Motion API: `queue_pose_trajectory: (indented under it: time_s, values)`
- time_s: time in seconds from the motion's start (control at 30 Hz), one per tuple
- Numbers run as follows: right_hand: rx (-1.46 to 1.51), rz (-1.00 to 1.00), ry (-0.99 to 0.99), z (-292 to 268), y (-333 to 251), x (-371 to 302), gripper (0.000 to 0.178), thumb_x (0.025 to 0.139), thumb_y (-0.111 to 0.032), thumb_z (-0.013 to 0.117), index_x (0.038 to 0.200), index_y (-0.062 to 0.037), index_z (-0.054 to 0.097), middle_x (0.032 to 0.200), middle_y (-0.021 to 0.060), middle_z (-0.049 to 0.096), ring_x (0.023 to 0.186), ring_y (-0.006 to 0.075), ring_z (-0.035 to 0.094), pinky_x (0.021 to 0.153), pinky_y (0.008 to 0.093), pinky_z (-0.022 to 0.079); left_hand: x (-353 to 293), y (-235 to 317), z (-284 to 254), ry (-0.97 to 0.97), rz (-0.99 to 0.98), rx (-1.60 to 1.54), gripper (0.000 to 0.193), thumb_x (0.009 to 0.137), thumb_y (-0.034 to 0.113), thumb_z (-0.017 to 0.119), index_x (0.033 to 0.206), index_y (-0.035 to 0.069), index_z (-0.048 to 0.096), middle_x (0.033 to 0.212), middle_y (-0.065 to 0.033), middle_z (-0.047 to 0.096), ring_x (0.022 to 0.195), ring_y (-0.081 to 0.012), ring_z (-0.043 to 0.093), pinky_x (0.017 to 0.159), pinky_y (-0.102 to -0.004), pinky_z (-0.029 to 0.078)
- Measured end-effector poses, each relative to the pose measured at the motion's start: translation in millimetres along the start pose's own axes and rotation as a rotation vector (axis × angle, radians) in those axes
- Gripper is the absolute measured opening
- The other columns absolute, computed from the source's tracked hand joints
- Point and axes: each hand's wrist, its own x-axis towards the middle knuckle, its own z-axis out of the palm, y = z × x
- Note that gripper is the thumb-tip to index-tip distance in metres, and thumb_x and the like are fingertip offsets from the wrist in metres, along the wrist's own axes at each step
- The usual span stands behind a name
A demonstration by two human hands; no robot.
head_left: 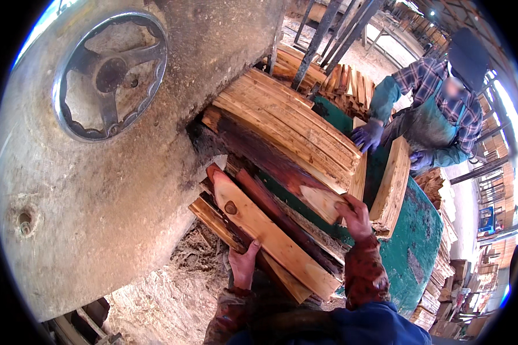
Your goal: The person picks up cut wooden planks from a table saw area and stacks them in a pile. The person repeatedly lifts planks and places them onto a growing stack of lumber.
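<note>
- Left hand point(243, 263) is pressing up under the lower edge of a pale knotted board point(270, 233), fingers point(252, 247) curling loosely against it, not closing round it.
- Right hand point(355, 217) is gripping the near end of a reddish bark-edged slab point(282, 167), fingers wrapping its pale cut tip.
- Both pieces are lying slanted on the green worktop point(411, 241), beside a big grey machine housing point(98, 190) with a handwheel point(110, 75).
- Stacked planks point(293, 118) are sitting just above.
- Another person's gloved hand point(367, 135) is resting on that stack.
</note>
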Motion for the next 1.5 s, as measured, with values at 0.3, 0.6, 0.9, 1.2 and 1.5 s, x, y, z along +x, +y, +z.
queue_pose_trajectory:
  time_s: [0.3, 0.6, 0.9, 1.2, 1.5]
  values:
    - [0.28, 0.146, -0.068, -51.5, 13.0, -96.1, 0.032, 0.087, -0.018, 0.06, 0.109, 0.0047, 0.061, 0.094, 0.0026, 0.063, 0.088, 0.0102, 0.055, 0.079, 0.0243, 0.044, -1.8, -2.4, -0.2, 0.063, -0.012, 0.109, 0.058, 0.079, 0.025, 0.078, 0.122, -0.006, 0.054, 0.117, -0.0117, 0.062, 0.103, -0.0204, 0.059, 0.092, -0.0331, 0.047]
    - [0.455, 0.296, -0.239, -46.2, 54.8, -170.9, 0.035, 0.087, -0.02, 0.062, 0.111, 0.005, 0.061, 0.096, 0.0023, 0.063, 0.09, 0.0096, 0.055, 0.08, 0.0255, 0.046, -12.0, 1.8, 4.0, 0.116, -0.033, -0.018, 0.06, 0.082, 0.035, 0.076, 0.12, -0.005, 0.055, 0.111, -0.0093, 0.061, 0.098, -0.0193, 0.056, 0.089, -0.0312, 0.045]
    - [-0.073, 0.285, -0.331, -45.2, 58.3, -188.1, 0.033, 0.086, -0.021, 0.07, 0.111, -0.0008, 0.065, 0.084, 0.009, 0.068, 0.07, 0.0138, 0.063, 0.063, 0.0288, 0.05, -18.3, -9.1, -6.0, 0.072, -0.082, -0.078, 0.07, 0.081, 0.037, 0.076, 0.127, -0.007, 0.047, 0.119, -0.0107, 0.056, 0.103, -0.0196, 0.053, 0.091, -0.0309, 0.044]
    - [-0.398, -0.191, -0.199, -30.3, 7.7, -149.5, 0.033, 0.077, -0.018, 0.076, 0.104, -0.0011, 0.066, 0.095, 0.0156, 0.064, 0.078, 0.0304, 0.066, 0.07, 0.0375, 0.053, -22.2, -1.5, -1.4, 0.066, -0.048, -0.029, 0.06, 0.081, 0.03, 0.077, 0.123, -0.004, 0.051, 0.115, -0.0098, 0.059, 0.1, -0.0191, 0.054, 0.089, -0.0319, 0.045]
    - [-0.306, -0.569, -0.339, 47.7, -30.3, -82.0, 0.047, 0.081, -0.022, 0.071, 0.117, 0.0041, 0.056, 0.115, 0.0219, 0.057, 0.105, 0.04, 0.057, 0.088, 0.0422, 0.049, -20.2, -1.7, -1.4, 0.051, -0.012, -0.037, 0.059, 0.081, 0.023, 0.078, 0.127, -0.002, 0.05, 0.119, -0.0095, 0.059, 0.105, -0.0189, 0.055, 0.094, -0.0316, 0.044]
